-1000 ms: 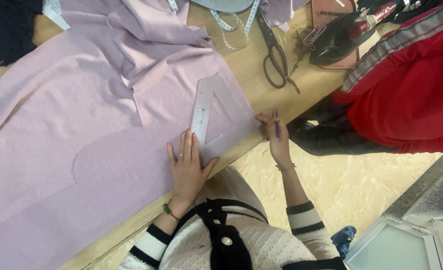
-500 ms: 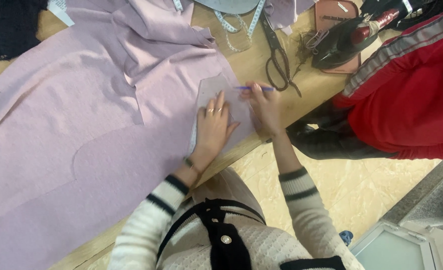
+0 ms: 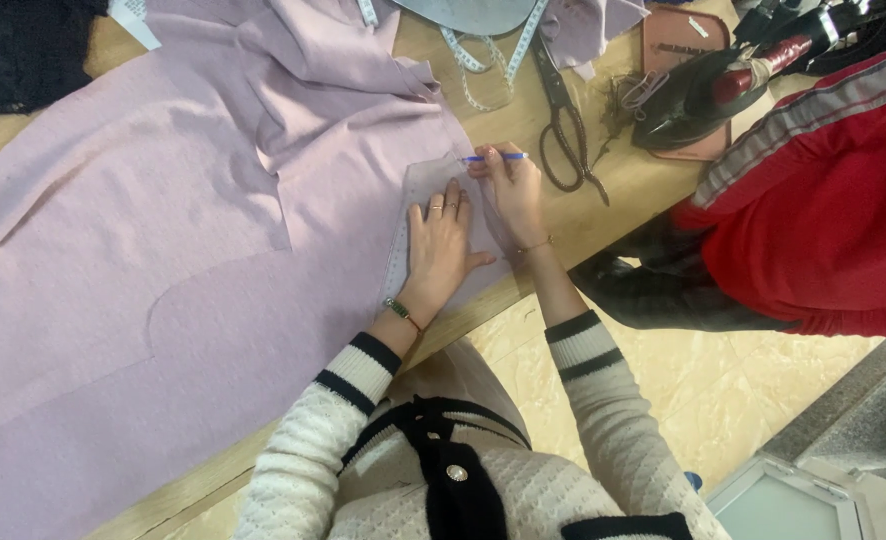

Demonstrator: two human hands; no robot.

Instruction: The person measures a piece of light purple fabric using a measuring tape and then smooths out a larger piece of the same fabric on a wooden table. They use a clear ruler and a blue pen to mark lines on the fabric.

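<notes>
My left hand lies flat, fingers spread, on a clear plastic pattern ruler that rests on lilac fabric spread over a wooden table. My right hand grips a blue pen, its tip at the top edge of the ruler, just beyond my left fingertips. Both hands sit close together near the table's front edge.
Black scissors lie on the wood right of my hands, with a measuring tape behind them. An iron on a reddish pad stands at the back right. A red garment hangs off the table's right end. Dark cloth lies far left.
Both hands have slid away from me along the ruler. My left hand went from the fabric beside it onto the ruler; the right moved from its lower end to the top.
</notes>
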